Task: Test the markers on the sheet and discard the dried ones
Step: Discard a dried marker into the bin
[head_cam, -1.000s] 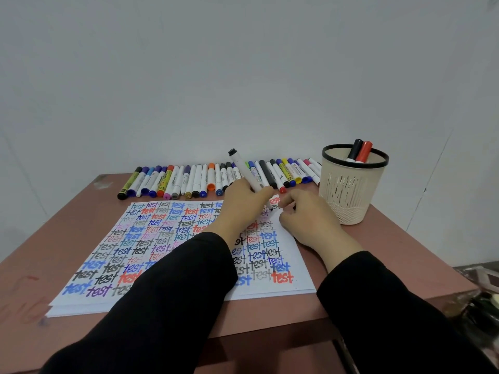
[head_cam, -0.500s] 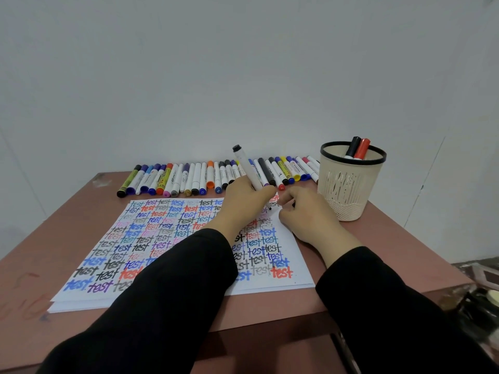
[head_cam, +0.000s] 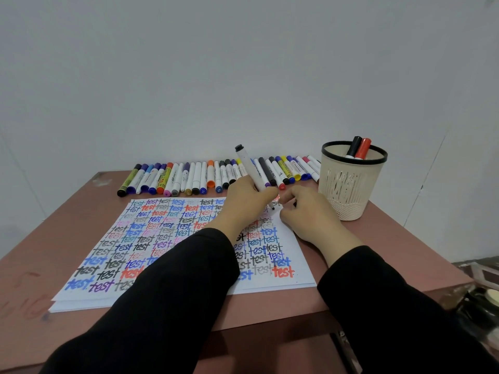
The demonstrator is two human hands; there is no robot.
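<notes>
Many markers (head_cam: 189, 179) lie in a row at 12 o'clock from the sheet (head_cam: 151, 233), which is covered in coloured "test" words. The left hand (head_cam: 248, 201) grips a white marker (head_cam: 249, 168), tip down near the sheet's 1 o'clock corner. At its 3 o'clock, the right hand (head_cam: 307, 214) rests with fingers curled; whether they pinch anything, I cannot tell. At the sheet's 2 o'clock a cup (head_cam: 351, 190) holds two markers.

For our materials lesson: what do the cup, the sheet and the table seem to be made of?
Cup: likely moulded plastic, matte beige, with slotted walls and black rim. Sheet: matte white paper, covered in ink lettering. Table: perhaps painted or laminated board, dull reddish-brown, scuffed.
</notes>
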